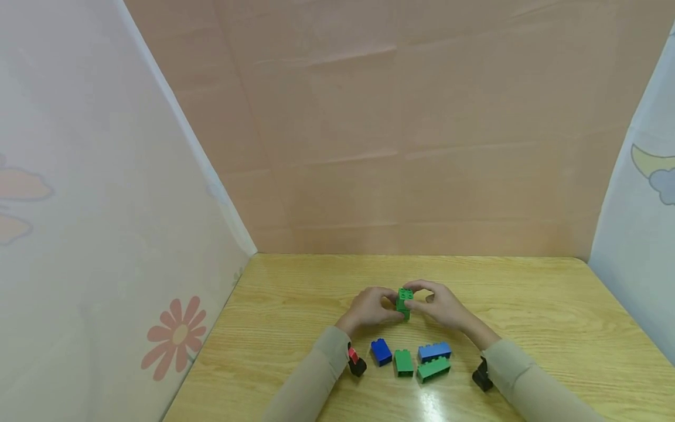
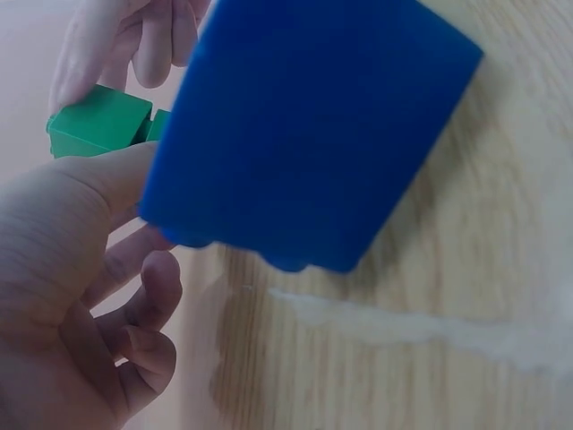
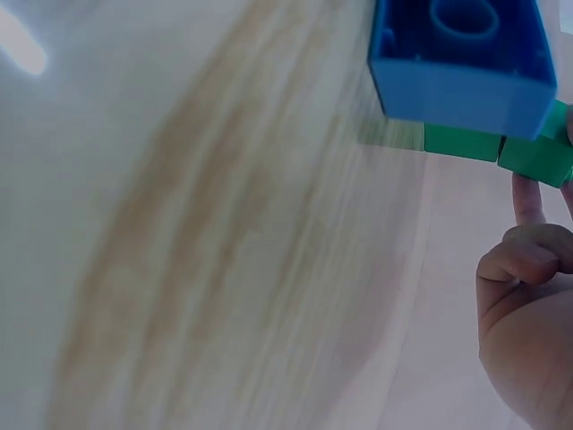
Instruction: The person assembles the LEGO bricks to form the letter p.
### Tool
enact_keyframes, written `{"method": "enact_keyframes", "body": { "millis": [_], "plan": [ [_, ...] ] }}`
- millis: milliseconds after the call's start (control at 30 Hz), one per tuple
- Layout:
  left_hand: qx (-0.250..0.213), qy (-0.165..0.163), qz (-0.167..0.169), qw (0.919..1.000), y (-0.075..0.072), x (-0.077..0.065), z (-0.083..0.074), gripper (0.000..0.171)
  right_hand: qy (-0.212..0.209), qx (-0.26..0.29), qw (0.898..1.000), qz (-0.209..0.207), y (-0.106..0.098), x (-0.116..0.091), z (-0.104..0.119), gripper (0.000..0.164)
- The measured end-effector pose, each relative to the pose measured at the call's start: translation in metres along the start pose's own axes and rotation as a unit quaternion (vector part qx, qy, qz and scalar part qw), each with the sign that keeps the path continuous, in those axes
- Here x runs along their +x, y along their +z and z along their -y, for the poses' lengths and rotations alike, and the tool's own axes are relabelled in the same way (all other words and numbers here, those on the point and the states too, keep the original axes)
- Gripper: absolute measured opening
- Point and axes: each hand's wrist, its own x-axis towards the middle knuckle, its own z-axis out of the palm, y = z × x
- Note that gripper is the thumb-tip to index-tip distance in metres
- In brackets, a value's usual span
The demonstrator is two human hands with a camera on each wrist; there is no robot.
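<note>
Two green toy bricks (image 1: 405, 299) stand stacked upright on the table between both hands. My left hand (image 1: 371, 308) holds the stack from the left, thumb and forefinger around it. The other fingers of the left hand (image 2: 89, 313) are loosely bent. From the right, my right hand (image 1: 443, 305) pinches the upper green brick (image 3: 537, 159) between thumb and fingers. Below it sits the lower green brick (image 3: 463, 141). Large in the left wrist view, a dark blue brick (image 2: 313, 125) hides part of the stack. A lighter blue brick (image 3: 466, 90) partly covers the bricks in the right wrist view.
Nearer the person lie a dark blue brick (image 1: 381, 351), a green brick (image 1: 404, 363), a light blue brick (image 1: 434, 351) and a long green brick (image 1: 433, 370). The wooden table (image 1: 295, 281) meets a brown backdrop (image 1: 395, 146) behind. Black wrist cameras hang by both sleeves.
</note>
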Motion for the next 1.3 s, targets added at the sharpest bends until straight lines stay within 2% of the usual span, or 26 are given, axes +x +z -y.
{"method": "enact_keyframes", "body": {
  "millis": [200, 1033, 1300],
  "plan": [
    [-0.009, 0.012, 0.002, 0.9999, -0.0003, -0.0003, 0.0005, 0.025, 0.005, 0.007, 1.000, -0.004, 0.0015, 0.0005, 0.0018, 0.033],
    [-0.040, 0.003, 0.007, 0.9992, 0.0004, -0.0005, 0.0011, 0.021, 0.015, -0.008, 1.000, -0.008, 0.0047, 0.0052, 0.0069, 0.032],
    [-0.040, -0.002, 0.008, 0.9992, -0.0017, -0.0013, 0.0005, 0.018, 0.013, 0.009, 1.000, 0.006, 0.0055, 0.0077, 0.0062, 0.029]
  ]
}}
